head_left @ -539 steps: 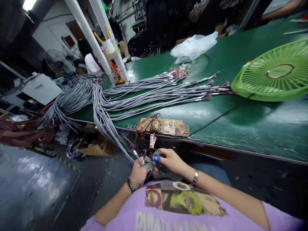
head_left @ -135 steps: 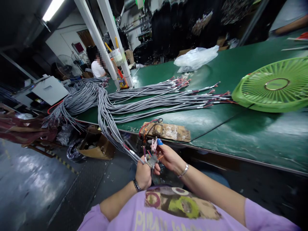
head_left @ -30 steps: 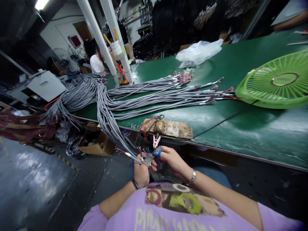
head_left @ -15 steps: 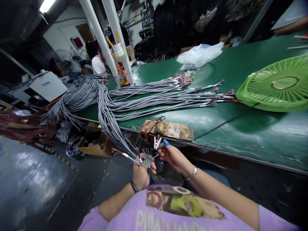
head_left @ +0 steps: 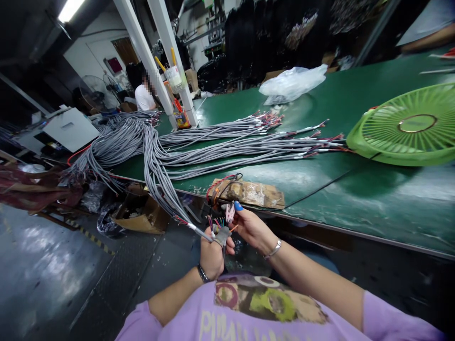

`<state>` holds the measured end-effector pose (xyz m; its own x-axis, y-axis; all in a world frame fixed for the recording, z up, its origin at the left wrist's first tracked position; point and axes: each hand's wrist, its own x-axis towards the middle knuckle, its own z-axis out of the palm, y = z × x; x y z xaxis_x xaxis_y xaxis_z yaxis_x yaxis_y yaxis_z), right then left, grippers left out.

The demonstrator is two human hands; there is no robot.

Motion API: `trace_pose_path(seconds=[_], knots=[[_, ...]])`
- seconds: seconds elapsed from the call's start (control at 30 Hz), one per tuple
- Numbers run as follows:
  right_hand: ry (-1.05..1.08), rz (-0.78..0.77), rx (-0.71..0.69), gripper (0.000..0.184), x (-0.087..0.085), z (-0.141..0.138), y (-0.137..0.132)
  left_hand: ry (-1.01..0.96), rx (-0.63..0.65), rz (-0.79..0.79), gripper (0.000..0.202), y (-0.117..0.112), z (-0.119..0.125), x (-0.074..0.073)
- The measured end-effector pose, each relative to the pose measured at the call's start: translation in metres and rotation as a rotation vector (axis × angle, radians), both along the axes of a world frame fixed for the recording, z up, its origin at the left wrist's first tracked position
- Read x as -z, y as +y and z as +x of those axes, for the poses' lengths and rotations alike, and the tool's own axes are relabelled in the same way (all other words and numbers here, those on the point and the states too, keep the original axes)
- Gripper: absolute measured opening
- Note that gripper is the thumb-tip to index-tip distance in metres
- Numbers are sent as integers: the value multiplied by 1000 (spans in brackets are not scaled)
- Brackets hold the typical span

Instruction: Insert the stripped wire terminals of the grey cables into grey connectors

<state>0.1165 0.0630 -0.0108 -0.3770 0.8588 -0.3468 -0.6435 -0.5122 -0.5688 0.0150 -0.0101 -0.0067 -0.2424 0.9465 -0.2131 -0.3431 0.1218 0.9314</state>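
Green table, one. Grey cables, many, laid along it, some drooping over the near edge. Green fan, right of their stripped ends. Wooden board, along the near edge. Left hand, off that edge, closed around cable ends. Right hand, beside it, pinching a pink clip just below the board. Coloured wires, splayed above the left fingers.

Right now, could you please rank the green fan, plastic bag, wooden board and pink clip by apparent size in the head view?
Green fan, largest
Plastic bag and wooden board, too alike to rank
Pink clip, smallest
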Motion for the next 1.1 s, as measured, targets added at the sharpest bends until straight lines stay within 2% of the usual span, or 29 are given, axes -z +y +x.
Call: trace_pose_path(seconds=[0.23,0.5,0.63,0.77,0.97,1.03,1.1], knots=[[1,0,35,29,4,-5,1,71,18,-13,25,1,-1,6],[59,-55,-91,34,1,3,-7,37,8,-23,31,-7,-3,-3],[31,-1,-161,32,-2,5,-8,22,-1,-24,32,-12,-4,-6],[-17,107,-109,22,-2,4,-8,5,-5,-11,31,-10,-5,-7],[-167,209,45,34,4,3,-8,0,-22,-3,31,-3,-2,-7],[-155,229,32,36,5,2,-7,-6,-17,2,31,-1,-1,-7],[-66,184,-39,36,5,1,-6,-13,-11,2,32,0,0,-6]])
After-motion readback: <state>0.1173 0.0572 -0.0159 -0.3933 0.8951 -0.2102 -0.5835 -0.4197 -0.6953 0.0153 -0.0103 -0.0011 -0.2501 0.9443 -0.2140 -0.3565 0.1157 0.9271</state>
